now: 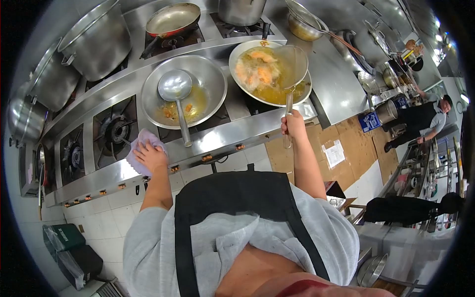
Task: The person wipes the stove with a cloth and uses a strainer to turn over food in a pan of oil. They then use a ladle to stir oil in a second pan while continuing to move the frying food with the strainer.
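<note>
My right hand (294, 124) is closed round the handle of a wire strainer (293, 59), whose mesh is over the right side of a pan of oil (237, 49). Orange pieces of food (262, 74) bubble in that oil. My left hand (151, 155) lies with its fingers spread on a pale purple cloth (141, 141), at the stove's front edge. Between the hands sits a steel bowl (213, 101) with a little oil and orange crumbs in it. A steel ladle (175, 85) rests inside, its handle over the front rim.
Large steel pots (99, 44) stand at the back left. A red frying pan (173, 21) is on a rear burner. Behind the strainer, another bowl (304, 28) holds a sieve. Bare burners (118, 129) are at left. A person (420, 116) stands at the far right.
</note>
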